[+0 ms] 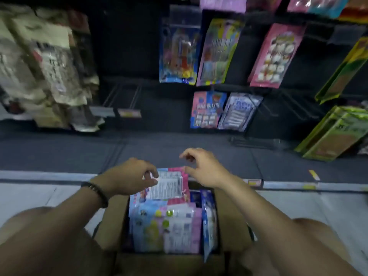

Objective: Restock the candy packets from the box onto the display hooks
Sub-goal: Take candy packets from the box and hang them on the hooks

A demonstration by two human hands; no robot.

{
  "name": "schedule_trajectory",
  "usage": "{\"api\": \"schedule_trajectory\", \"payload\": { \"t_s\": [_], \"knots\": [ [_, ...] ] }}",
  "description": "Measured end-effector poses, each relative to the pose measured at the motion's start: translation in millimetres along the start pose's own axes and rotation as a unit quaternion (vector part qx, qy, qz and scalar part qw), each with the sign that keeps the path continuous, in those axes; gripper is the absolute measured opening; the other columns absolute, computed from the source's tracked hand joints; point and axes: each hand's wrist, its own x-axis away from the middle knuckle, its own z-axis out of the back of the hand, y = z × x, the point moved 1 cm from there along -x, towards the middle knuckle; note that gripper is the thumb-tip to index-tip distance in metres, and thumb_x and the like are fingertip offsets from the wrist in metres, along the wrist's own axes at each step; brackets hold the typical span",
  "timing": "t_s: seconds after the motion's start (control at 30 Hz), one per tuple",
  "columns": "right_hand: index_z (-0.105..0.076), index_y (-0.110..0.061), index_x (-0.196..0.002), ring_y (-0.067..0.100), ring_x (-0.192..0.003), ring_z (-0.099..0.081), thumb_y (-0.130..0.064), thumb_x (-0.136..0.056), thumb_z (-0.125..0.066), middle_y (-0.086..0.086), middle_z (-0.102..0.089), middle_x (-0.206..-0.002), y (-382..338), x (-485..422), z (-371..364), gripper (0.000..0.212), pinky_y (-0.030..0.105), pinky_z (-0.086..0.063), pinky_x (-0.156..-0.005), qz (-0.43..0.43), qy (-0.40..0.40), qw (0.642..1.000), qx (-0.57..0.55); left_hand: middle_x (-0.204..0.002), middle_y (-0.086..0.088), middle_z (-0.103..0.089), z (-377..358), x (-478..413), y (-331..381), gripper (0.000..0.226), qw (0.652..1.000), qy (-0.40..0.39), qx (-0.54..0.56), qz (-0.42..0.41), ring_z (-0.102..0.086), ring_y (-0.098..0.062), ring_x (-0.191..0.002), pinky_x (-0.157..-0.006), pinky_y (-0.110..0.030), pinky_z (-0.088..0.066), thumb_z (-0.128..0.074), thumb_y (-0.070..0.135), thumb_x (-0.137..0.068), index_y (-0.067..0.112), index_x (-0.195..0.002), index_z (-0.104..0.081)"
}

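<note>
Left hand (133, 176) pinches pink packet (172, 185) above box (169, 263); right hand (203, 168) loosely curled, empty, beside packet.

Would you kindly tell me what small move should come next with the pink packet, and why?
Probably pinch the upper right corner of the pink packet with the right hand. The left hand grips its left edge, the right hand hovers just beside that corner holding nothing, and the packet sits low over the box.

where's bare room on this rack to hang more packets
Bare hooks between the beige bags and the blue packet; the dark shelf below is bare too. The right side is crowded with the pink packet and green packets.
</note>
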Motion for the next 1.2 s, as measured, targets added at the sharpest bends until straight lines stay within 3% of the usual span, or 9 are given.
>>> {"api": "schedule_trajectory", "payload": {
  "t_s": [0.13,0.27,0.43,0.63,0.83,0.93,1.0,1.1,1.2],
  "knots": [
    [-0.069,-0.023,-0.117,0.017,-0.103,-0.063,-0.025,-0.092,-0.076,-0.002,-0.062,-0.114,47.7,26.7,-88.2,0.026,0.026,-0.049,-0.09,-0.081,-0.055,0.995,0.009,-0.117,0.006,-0.074,-66.8,-1.2,-21.6,0.024,0.996,-0.072,-0.025,0.042,-0.066,-0.016,-0.107,-0.087,-0.027,-0.047,-0.066,0.042,-0.098,0.032,-0.12,-0.069],
    [-0.065,-0.026,-0.131,0.024,-0.123,-0.06,-0.039,-0.089,-0.081,0.002,-0.06,-0.133,64.1,36.7,-137.5,0.047,0.041,-0.051,-0.104,-0.091,-0.152,0.983,0.054,-0.126,0.007,-0.065,-92.0,1.1,-38.8,0.039,0.983,-0.169,-0.026,0.071,-0.061,-0.017,-0.122,-0.1,-0.026,-0.044,-0.067,0.051,-0.097,0.029,-0.13,-0.067],
    [-0.058,-0.026,-0.142,0.029,-0.127,-0.059,-0.046,-0.094,-0.074,0.006,-0.059,-0.141,73.4,44.2,-164.2,0.055,0.045,-0.053,-0.103,-0.098,-0.21,0.961,0.149,-0.158,-0.001,-0.048,-90.5,4.7,-39.9,0.055,0.963,-0.241,-0.039,0.11,-0.049,-0.023,-0.139,-0.111,-0.034,-0.039,-0.057,0.054,-0.102,0.022,-0.148,-0.053],
    [-0.059,-0.028,-0.148,0.03,-0.124,-0.062,-0.032,-0.104,-0.061,0.01,-0.062,-0.144,90.8,53.4,-186.3,0.044,0.033,-0.051,-0.099,-0.163,-0.228,0.958,0.068,-0.151,0.001,-0.055,-95.8,10.2,-28.6,0.054,0.957,-0.27,-0.02,0.102,-0.052,-0.022,-0.134,-0.106,-0.033,-0.043,-0.056,0.056,-0.102,0.024,-0.144,-0.058],
    [-0.076,-0.028,-0.092,0.012,-0.081,-0.066,-0.032,-0.104,-0.065,-0.008,-0.071,-0.091,84.4,32.7,-150.5,0.016,0.03,-0.048,-0.069,-0.139,-0.168,0.976,-0.015,-0.098,-0.002,-0.076,-104.8,12.7,-36.8,0.049,0.932,-0.328,-0.02,0.151,-0.067,-0.022,-0.084,-0.07,-0.027,-0.048,-0.053,0.062,-0.098,0.019,-0.093,-0.077],
    [-0.073,-0.017,-0.085,0.017,-0.078,-0.066,-0.031,-0.101,-0.067,0.0,-0.072,-0.081,76.6,21.3,-114.6,0.022,0.036,-0.05,-0.075,-0.119,-0.066,0.99,-0.043,-0.078,0.0,-0.06,-96.8,14.7,-41.8,0.051,0.946,-0.277,-0.058,0.155,-0.055,-0.02,-0.077,-0.075,-0.035,-0.048,-0.05,0.062,-0.101,0.017,-0.079,-0.062],
    [-0.07,-0.009,-0.092,0.023,-0.077,-0.064,-0.035,-0.101,-0.065,0.007,-0.071,-0.081,71.0,17.6,-99.2,0.028,0.036,-0.05,-0.072,-0.106,-0.012,0.993,-0.04,-0.092,-0.005,-0.065,-89.4,12.4,-44.6,0.055,0.971,-0.184,-0.07,0.138,-0.058,-0.022,-0.086,-0.078,-0.034,-0.047,-0.048,0.06,-0.103,0.01,-0.093,-0.069],
    [-0.07,-0.016,-0.1,0.025,-0.075,-0.064,-0.051,-0.097,-0.057,0.006,-0.07,-0.081,59.4,19.7,-87.8,0.038,0.035,-0.053,-0.071,-0.098,0.085,0.991,-0.035,-0.116,0.0,-0.07,-74.7,7.5,-34.6,0.053,0.982,-0.042,0.106,0.153,-0.07,-0.021,-0.096,-0.085,-0.034,-0.055,-0.049,0.066,-0.1,0.02,-0.118,-0.071],
    [-0.076,-0.029,-0.109,0.018,-0.065,-0.061,-0.056,-0.103,-0.053,0.0,-0.07,-0.077,38.9,25.4,-85.4,0.035,0.031,-0.052,-0.065,-0.036,0.13,0.989,-0.055,-0.126,-0.002,-0.065,-65.0,6.9,-4.7,0.067,0.909,-0.024,0.371,0.188,-0.078,-0.021,-0.088,-0.076,-0.036,-0.066,-0.051,0.076,-0.093,0.037,-0.148,-0.051]
  ]
}}
